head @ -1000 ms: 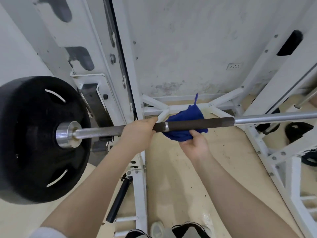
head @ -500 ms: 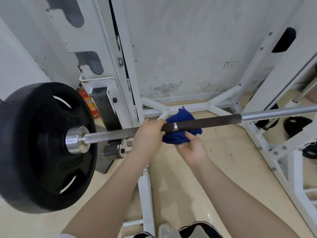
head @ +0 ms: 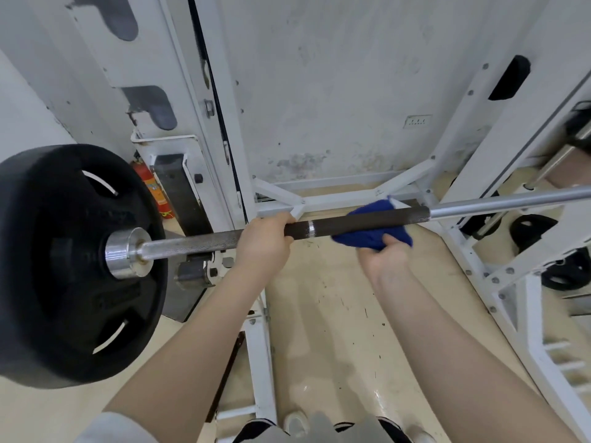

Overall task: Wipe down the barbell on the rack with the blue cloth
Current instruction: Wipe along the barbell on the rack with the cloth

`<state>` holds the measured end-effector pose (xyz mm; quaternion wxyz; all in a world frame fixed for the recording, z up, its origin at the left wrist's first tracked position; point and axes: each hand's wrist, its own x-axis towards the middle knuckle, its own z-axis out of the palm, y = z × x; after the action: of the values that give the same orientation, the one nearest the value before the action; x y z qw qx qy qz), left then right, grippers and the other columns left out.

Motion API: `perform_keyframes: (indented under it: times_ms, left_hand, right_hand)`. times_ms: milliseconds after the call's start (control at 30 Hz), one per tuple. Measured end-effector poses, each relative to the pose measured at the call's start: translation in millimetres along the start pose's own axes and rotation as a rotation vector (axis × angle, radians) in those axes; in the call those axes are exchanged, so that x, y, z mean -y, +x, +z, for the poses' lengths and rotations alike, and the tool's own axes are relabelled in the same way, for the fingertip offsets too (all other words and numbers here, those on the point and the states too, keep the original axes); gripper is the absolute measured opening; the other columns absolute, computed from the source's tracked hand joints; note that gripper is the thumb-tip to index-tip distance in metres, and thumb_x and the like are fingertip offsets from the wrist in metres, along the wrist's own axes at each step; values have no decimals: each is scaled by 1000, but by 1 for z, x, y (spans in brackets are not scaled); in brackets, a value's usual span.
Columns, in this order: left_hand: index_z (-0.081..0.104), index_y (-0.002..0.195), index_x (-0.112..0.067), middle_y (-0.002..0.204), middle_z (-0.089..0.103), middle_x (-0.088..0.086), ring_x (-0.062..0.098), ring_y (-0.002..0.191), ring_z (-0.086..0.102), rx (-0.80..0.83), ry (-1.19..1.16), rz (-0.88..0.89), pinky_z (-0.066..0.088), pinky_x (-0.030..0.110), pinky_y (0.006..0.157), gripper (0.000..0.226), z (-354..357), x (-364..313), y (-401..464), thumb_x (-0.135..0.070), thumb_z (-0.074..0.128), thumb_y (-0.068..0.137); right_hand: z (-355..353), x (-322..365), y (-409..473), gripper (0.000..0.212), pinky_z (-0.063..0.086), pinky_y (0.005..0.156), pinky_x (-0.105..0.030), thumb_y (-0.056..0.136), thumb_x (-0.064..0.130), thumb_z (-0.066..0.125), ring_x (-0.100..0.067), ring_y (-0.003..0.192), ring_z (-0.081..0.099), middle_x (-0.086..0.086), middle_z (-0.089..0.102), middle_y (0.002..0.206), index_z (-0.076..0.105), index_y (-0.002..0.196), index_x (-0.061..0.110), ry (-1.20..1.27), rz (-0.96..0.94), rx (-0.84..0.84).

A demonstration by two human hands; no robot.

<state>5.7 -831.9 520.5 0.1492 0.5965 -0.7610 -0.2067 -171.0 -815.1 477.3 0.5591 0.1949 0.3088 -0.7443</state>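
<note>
The barbell lies across the white rack, with a dark knurled middle section and shiny steel to the right. A black weight plate sits on its left end. My left hand grips the bar just left of a silver ring. My right hand holds the blue cloth from below, wrapped round the dark section of the bar. Part of the cloth pokes up behind the bar.
The white rack upright stands behind the bar, and its base frame lies on the beige floor. More black plates lie at the right. A red extinguisher stands behind the plate. My shoes show at the bottom.
My right hand has slid the blue cloth to the right along the dark section, away from the left hand. The left hand keeps its grip on the bar.
</note>
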Motion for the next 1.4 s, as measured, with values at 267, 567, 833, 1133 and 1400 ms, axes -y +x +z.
perform_keyframes:
  times_ms: [267,567,833,1133,1400]
  left_hand:
    - [47,129,-11,123,54,8,25,123,41,-54,116,93,34,34,98,40,-1,-18,-4,-19,52,90]
    - [53,121,-6,119,58,11,32,128,40,-162,25,318,31,38,107,39,37,-79,-13,-6,59,82]
    - [54,122,-17,121,58,-1,17,112,52,-117,-159,311,42,26,93,36,90,-178,-1,-21,40,89]
    - [32,140,-22,138,41,-8,5,119,42,191,-428,432,33,18,95,51,195,-346,-6,-34,46,93]
    - [37,138,-21,141,42,-5,10,125,41,311,-240,544,31,18,95,45,250,-438,18,-33,44,94]
  right_hand:
    - [-5,42,11,41,45,43,-14,99,13,20,-33,71,68,-2,60,50,56,81,23,-59,164,28]
    - [-5,35,-4,22,39,100,-44,99,3,28,-34,106,54,-19,57,108,48,107,6,-347,168,106]
    - [-49,174,-13,29,49,90,-37,99,17,37,-28,106,62,-17,67,112,57,116,5,-599,187,263]
    - [-77,348,-31,31,57,74,-34,86,28,53,-22,91,71,-10,73,102,62,109,11,-543,-96,272]
    - [-90,455,6,27,51,72,-36,95,21,52,-26,81,62,-19,63,115,55,118,7,-742,-354,-252]
